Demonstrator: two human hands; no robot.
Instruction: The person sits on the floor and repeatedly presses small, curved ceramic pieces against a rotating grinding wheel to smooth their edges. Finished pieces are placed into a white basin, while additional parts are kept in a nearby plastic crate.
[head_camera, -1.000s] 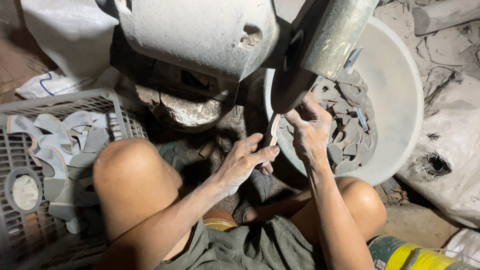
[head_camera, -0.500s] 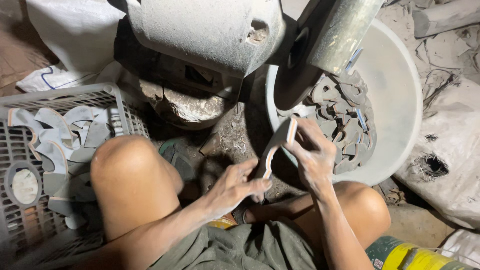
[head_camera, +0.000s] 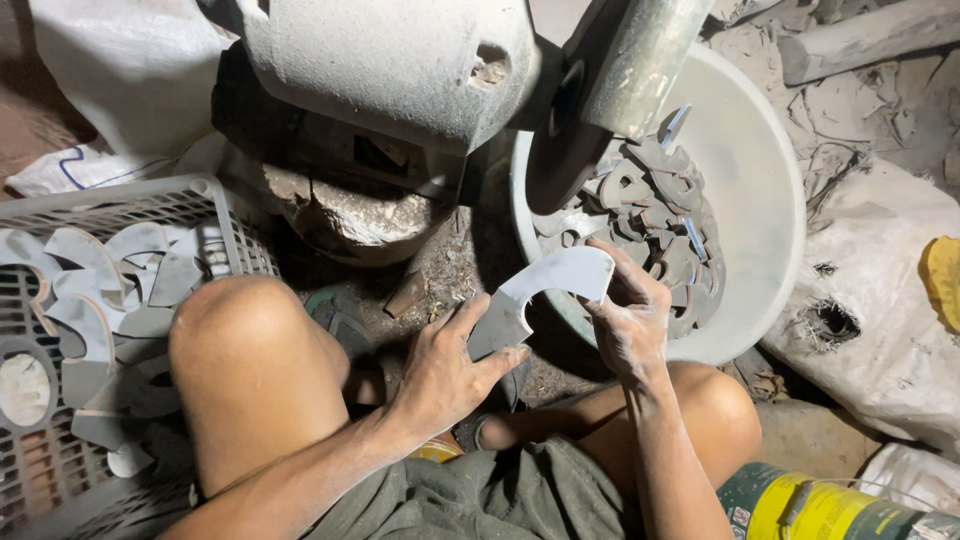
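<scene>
Left hand (head_camera: 445, 370) and right hand (head_camera: 625, 325), fingers closed on opposite ends of a curved metal blank (head_camera: 535, 295) held above the knees, probably stiff, thin and sharp-edged, best gripped by its flats; beyond, a white basin (head_camera: 760, 200) of like pieces beneath the grinding wheel (head_camera: 560, 150).

My left hand (head_camera: 447, 368) covers the near end of the curved metal blank (head_camera: 540, 290); my right hand (head_camera: 625, 325) hides its far tip. Grinder housing (head_camera: 400, 60) cut off by top edge, and its guard (head_camera: 640, 60) masks the upper wheel (head_camera: 560, 150). Crate (head_camera: 215, 215) runs off left and bottom. Yellow-green can (head_camera: 810, 505) clipped at bottom edge. Pieces in the basin (head_camera: 760, 190) overlap, count unreadable.
</scene>
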